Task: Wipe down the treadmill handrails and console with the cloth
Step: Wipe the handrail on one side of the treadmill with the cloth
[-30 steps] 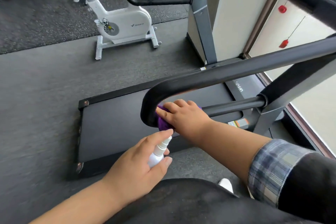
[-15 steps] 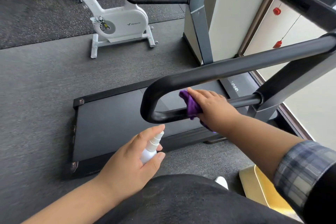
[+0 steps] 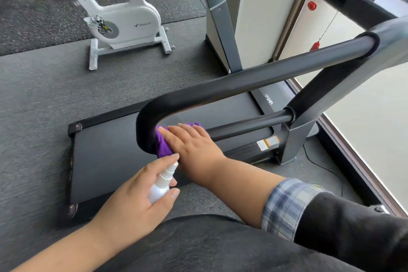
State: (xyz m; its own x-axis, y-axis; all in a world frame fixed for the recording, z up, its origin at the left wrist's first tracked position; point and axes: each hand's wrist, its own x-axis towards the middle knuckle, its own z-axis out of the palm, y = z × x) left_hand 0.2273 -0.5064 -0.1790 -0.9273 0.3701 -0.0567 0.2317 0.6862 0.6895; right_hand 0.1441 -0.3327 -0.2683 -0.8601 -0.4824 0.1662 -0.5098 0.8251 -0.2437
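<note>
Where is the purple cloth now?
Head view, centre: the purple cloth is pressed by the right hand against the curved end of the handrail, above the spray bottle.

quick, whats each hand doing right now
Left hand: holds the small white plastic spray bottle, fingers curled round it.
Right hand: open, flat fingers pressing the purple cloth against the black padded handrail bend.

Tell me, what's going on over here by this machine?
A person is cleaning a treadmill. Their right hand presses a purple cloth against the lower bar of the black handrail, right beside its curved end. Their left hand holds a small white spray bottle just below the cloth. A white exercise bike stands on the floor beyond.
</note>
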